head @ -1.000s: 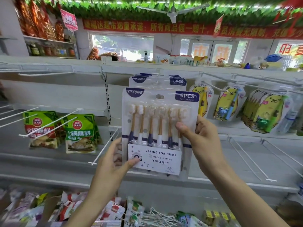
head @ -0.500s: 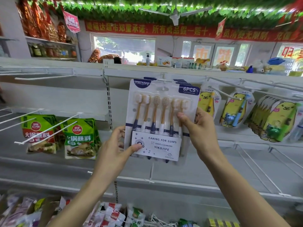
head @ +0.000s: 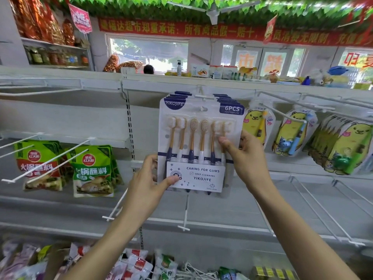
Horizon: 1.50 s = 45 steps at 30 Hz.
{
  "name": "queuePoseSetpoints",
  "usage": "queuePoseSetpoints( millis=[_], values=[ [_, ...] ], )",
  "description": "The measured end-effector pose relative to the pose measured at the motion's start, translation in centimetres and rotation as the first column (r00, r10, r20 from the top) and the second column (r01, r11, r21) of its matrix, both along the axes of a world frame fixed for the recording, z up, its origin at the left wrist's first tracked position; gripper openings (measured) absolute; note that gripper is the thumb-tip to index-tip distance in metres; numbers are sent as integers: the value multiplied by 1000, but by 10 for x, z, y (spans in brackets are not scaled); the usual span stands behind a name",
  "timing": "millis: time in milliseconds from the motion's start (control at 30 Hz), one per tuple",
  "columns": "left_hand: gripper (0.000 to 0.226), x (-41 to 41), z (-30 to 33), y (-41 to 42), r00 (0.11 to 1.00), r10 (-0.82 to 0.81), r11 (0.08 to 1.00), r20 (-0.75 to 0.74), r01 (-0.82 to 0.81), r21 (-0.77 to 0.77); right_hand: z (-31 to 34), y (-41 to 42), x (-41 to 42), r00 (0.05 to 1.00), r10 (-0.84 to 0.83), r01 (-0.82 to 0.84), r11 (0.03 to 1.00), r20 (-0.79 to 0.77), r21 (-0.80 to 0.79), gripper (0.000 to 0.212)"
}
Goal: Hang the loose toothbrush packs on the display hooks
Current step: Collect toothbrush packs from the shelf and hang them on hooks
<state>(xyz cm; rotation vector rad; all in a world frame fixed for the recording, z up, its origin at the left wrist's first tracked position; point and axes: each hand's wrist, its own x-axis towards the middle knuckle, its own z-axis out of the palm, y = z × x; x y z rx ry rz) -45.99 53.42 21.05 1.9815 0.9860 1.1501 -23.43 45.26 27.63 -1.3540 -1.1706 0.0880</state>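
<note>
You are holding the toothbrush pack (head: pixel 198 142) up against the shelf back, both hands on it. Your left hand (head: pixel 148 183) grips the lower left edge, its thumb lying across the white label at the bottom and its fingers (head: pixel 151 161) curled round behind the card. Your right hand (head: pixel 247 158) pinches the right edge, the thumb pressed on the blister over the rightmost brushes, the other fingers wrapped behind.

The pack stands upright, and the tip of the display hook (head: pixel 201 96) shows at the hanging hole near the pack's top edge. Whether the hole is fully over the hook cannot be told. Just behind it, more identical packs (head: pixel 224 98) hang on the same hook, their dark blue top corners stepping back to the far side.

To the right hang yellow bear-printed children's toothbrush packs (head: pixel 290 134) on neighbouring hooks. To the left, green sauce pouches (head: pixel 93 170) hang on long white pegs. Near you, at the bottom, a bin of mixed packets (head: pixel 137 263) lies below the shelf.
</note>
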Motion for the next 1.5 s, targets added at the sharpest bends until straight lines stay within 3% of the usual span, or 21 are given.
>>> queuePoseSetpoints(
  millis=[200,300,367,467,633,833,1200,1500],
  values=[
    [48,-2,-1,3,1000,-6,1000,-10,6,19,-3,0,-1,999,-36,36,999,-2,-18,20],
    [66,-8,-6,-2,999,13,999,-35,-12,52,-8,-10,-7,990,-129,130,991,65,-18,29],
    [80,-13,-15,-10,998,59,990,-26,-55,129,-19,-20,-10,967,-215,220,975,136,-22,35],
    [80,-17,-28,-27,984,159,932,-86,-121,340,-50,-43,-10,938,-266,277,961,224,-18,42],
    [57,-12,-50,-47,962,-5,843,-274,152,517,-109,-97,-8,833,-205,332,928,513,-169,44],
    [51,19,-69,-74,870,-224,763,-440,437,475,-142,-173,-9,694,-116,444,846,711,-295,52],
    [62,121,-77,-183,700,-403,555,-590,699,451,-153,-327,26,655,-177,605,705,734,-370,61],
    [63,234,-76,-316,637,-487,483,-598,767,424,-146,-475,100,652,-244,684,599,718,-417,68]
  ],
)
